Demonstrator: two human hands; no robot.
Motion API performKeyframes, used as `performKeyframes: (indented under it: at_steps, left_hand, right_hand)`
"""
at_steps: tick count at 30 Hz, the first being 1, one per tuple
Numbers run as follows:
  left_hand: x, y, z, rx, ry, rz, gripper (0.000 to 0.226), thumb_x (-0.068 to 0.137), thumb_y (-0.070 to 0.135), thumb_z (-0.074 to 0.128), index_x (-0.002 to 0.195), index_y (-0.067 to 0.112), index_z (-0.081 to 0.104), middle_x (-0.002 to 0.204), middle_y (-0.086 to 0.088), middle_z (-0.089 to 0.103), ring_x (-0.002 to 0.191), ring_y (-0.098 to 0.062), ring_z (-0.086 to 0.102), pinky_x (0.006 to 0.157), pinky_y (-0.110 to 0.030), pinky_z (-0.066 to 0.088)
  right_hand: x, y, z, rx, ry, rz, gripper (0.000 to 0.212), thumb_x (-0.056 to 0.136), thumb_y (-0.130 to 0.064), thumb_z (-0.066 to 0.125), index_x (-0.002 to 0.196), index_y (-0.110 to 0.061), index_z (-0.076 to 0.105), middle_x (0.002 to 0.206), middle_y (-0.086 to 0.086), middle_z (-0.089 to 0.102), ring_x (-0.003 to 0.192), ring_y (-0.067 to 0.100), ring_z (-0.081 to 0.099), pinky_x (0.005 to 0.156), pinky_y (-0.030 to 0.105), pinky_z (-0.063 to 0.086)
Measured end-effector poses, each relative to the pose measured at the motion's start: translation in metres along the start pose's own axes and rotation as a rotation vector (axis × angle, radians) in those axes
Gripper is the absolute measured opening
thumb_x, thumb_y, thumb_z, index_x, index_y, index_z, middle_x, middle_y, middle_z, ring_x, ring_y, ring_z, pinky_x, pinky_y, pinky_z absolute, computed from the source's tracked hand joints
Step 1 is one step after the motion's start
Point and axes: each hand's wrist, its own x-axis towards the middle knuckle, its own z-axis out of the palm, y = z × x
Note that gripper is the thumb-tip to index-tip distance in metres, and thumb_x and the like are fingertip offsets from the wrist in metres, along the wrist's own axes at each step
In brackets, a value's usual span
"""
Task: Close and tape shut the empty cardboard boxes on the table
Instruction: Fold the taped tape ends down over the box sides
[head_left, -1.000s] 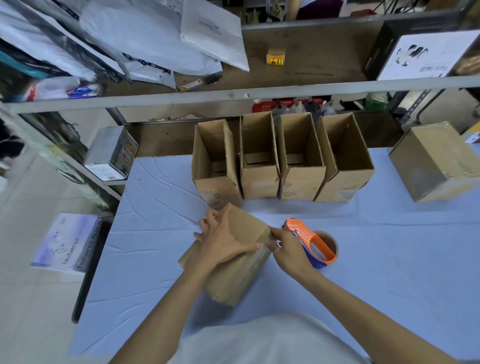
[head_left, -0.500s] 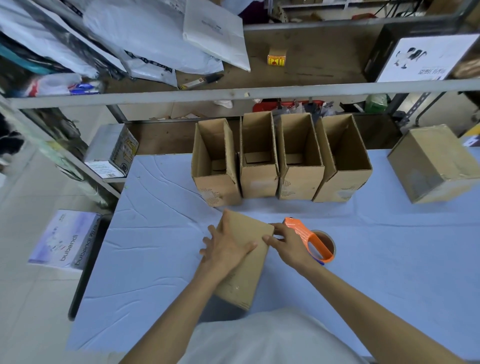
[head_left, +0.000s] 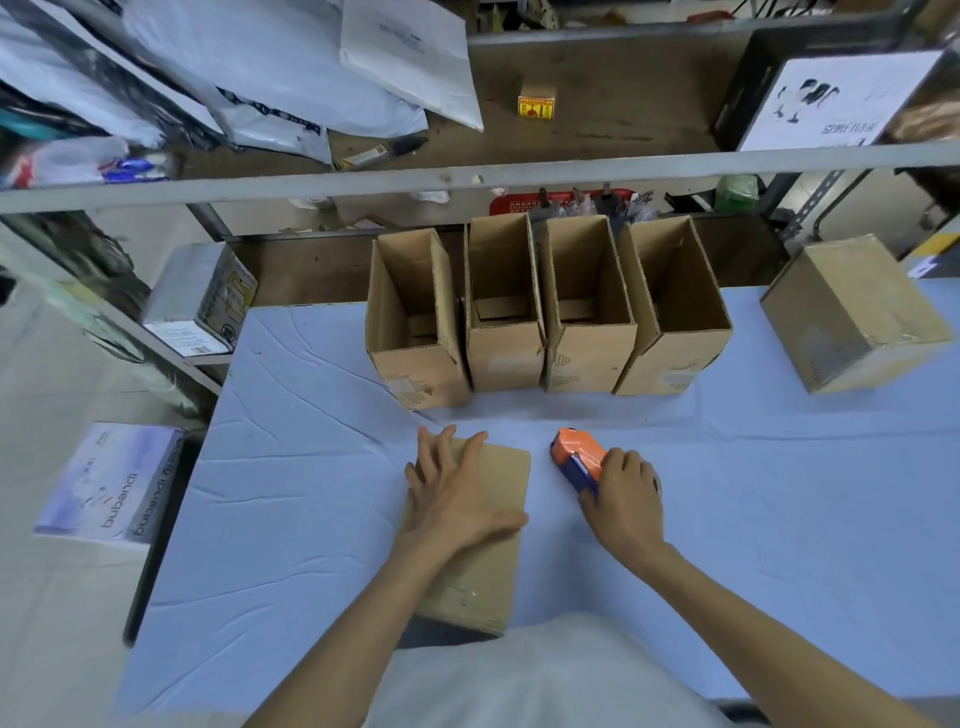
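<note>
- The left hand lies flat, fingers spread and straight, on the closed box at the near edge of the table; this likely steadies the box for taping.
- The right hand curls round the tape dispenser, just beside the box, probably ready to lift it.
- 4 open boxes stand in a row behind, within reach as the next units.

Bare counter lies wide to the right of the dispenser and to the left of the near box, with a narrow lane between those two. A row of open boxes walls the back. A sealed box blocks the far right, with a gap between it and the row.
</note>
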Motion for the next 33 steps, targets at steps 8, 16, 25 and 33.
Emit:
performKeyframes:
  at_steps: [8, 16, 25, 33]
  left_hand:
    - [-0.004, -0.021, -0.003, 0.024, -0.006, 0.175, 0.111, 0.060, 0.066, 0.073, 0.149, 0.040, 0.011, 0.158, 0.006, 0.001, 0.143, -0.025, -0.028, 0.117, -0.051, -0.010]
    - [0.000, -0.026, -0.027, -0.288, 0.062, 0.265, 0.083, 0.080, 0.044, 0.073, 0.148, 0.032, 0.028, 0.152, 0.016, 0.020, 0.144, -0.001, -0.005, 0.119, -0.040, 0.018]
    - [-0.022, 0.008, -0.056, -0.282, 0.195, 0.566, 0.043, 0.092, 0.012, 0.058, 0.133, 0.025, 0.055, 0.128, 0.011, 0.054, 0.115, 0.000, 0.044, 0.092, 0.003, 0.021]
    - [-0.015, 0.001, -0.058, -0.308, 0.203, 0.530, 0.029, 0.097, 0.024, 0.048, 0.120, 0.025, 0.067, 0.110, 0.010, 0.067, 0.099, -0.007, 0.059, 0.086, -0.024, 0.045]
  right_hand:
    - [0.014, 0.016, 0.016, 0.249, -0.208, 0.068, 0.048, 0.074, -0.004, 0.065, 0.121, -0.010, 0.055, 0.109, 0.008, 0.062, 0.100, 0.028, 0.060, 0.076, 0.030, 0.045]
    - [0.016, 0.006, -0.010, 0.411, 0.064, -0.208, 0.031, 0.074, 0.010, 0.068, 0.100, -0.004, 0.056, 0.104, 0.006, 0.059, 0.082, 0.025, 0.056, 0.062, 0.033, 0.044]
    - [0.007, -0.013, -0.034, 0.519, 0.139, -0.441, 0.044, 0.072, 0.012, 0.073, 0.099, -0.019, 0.056, 0.084, 0.004, 0.059, 0.076, 0.012, 0.049, 0.068, 0.020, 0.044]
    - [0.009, -0.009, -0.038, 0.371, -0.069, -0.419, 0.051, 0.085, 0.001, 0.066, 0.130, -0.011, 0.047, 0.102, 0.000, 0.055, 0.082, 0.013, 0.048, 0.068, 0.021, 0.035]
